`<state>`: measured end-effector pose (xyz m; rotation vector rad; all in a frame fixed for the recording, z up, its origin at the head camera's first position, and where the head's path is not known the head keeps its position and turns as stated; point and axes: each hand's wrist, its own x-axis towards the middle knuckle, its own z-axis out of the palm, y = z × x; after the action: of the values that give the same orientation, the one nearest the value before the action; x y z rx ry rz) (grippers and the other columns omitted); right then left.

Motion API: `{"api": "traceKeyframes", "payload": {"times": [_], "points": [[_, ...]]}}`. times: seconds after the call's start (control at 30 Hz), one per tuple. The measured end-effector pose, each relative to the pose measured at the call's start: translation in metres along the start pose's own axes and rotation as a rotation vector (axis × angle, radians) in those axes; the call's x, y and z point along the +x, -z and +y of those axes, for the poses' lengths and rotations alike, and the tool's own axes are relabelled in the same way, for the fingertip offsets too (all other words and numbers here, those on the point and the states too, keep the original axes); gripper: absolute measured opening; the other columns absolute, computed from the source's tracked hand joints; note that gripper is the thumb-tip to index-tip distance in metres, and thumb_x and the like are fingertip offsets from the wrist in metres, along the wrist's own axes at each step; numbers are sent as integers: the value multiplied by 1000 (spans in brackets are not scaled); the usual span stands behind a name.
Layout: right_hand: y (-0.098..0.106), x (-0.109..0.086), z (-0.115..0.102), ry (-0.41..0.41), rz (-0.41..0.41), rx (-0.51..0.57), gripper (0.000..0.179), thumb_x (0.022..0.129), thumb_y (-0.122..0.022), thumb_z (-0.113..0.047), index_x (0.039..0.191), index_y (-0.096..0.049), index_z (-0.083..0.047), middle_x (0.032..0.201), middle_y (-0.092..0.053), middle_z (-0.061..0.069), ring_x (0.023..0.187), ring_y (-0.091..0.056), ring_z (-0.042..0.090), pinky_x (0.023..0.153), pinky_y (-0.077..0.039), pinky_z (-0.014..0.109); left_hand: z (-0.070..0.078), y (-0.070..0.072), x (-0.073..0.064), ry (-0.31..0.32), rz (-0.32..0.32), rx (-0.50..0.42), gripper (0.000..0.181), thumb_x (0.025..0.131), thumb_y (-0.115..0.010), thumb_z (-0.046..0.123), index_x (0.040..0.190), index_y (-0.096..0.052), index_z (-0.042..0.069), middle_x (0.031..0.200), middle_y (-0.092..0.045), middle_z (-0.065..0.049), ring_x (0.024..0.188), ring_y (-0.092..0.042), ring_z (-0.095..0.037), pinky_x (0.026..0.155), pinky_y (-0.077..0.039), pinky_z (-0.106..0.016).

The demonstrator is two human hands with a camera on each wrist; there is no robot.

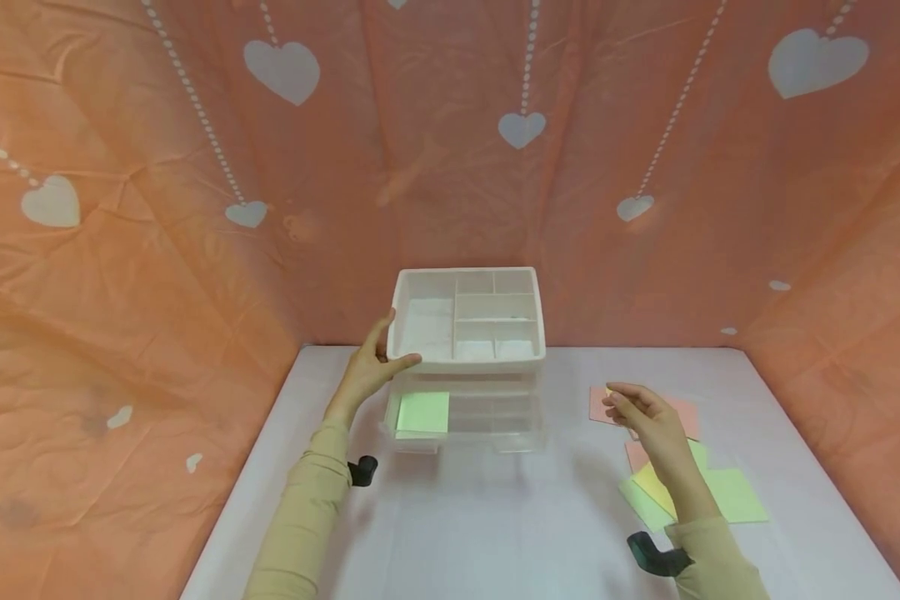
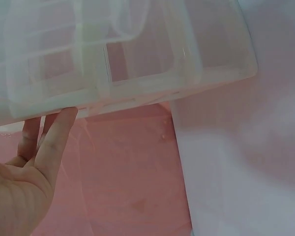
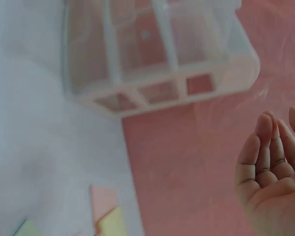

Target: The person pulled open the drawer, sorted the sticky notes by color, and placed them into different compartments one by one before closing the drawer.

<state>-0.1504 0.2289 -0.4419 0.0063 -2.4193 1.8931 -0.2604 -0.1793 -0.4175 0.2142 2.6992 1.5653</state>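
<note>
A white-topped plastic drawer organizer (image 1: 465, 365) stands at the back middle of the table, its top tray divided into compartments. Below, a clear drawer (image 1: 495, 442) sticks out at the front, with a green paper pad (image 1: 423, 412) in its left part. My left hand (image 1: 363, 375) grips the organizer's left front corner, thumb along the front rim and fingers at the side. My right hand (image 1: 651, 421) hovers over loose paper notes, its fingers loosely bent; the right wrist view shows nothing between them.
Pink notes (image 1: 681, 414), a yellow note (image 1: 654, 487) and green notes (image 1: 738, 496) lie overlapping on the right of the white table (image 1: 495, 533). An orange cloth with pale hearts (image 1: 465, 192) hangs behind the table and along both sides.
</note>
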Motion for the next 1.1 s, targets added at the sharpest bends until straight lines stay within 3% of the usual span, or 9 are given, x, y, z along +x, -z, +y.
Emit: {"api": "traceKeyframes", "payload": {"times": [0.3,0.73,1.0,1.03,1.1], "points": [[26,-15,37,-61,52,-101,43,96,-51,-32,126,-50,-1,91,-58,-30,86,-59,-6,76,-48,12,0,-1,-1,-3,12,14,90,70,-74,55,141,-19,52,78,-40,-2,63,-43,-15,60,-39,-26],[73,-36,87,-297,139,-266,62,94,-49,-42,135,-40,4,86,-44,-36,79,-45,-21,71,-45,9,-2,-2,0,5,26,12,89,71,-74,54,142,-21,50,78,-36,0,66,-38,-15,61,-36,-26],[102,-52,111,-454,284,-367,61,93,-51,-44,135,-44,-1,80,-41,-39,73,-33,-26,73,-36,15,-3,-3,0,-3,23,11,89,71,-73,55,142,-19,51,75,-34,0,64,-37,-14,60,-35,-26],[104,-54,113,-479,303,-369,61,92,-51,-44,136,-43,-2,84,-50,-34,75,-34,-24,76,-36,18,-3,-3,0,-1,22,6,89,71,-73,55,142,-19,52,75,-34,0,63,-36,-14,59,-35,-26],[107,-57,115,-509,329,-367,60,93,-50,-41,137,-41,-1,104,-63,-15,85,-49,-10,86,-39,27,-3,-3,0,-4,22,1,89,71,-73,54,142,-19,52,73,-33,1,63,-36,-13,59,-35,-25]]}}
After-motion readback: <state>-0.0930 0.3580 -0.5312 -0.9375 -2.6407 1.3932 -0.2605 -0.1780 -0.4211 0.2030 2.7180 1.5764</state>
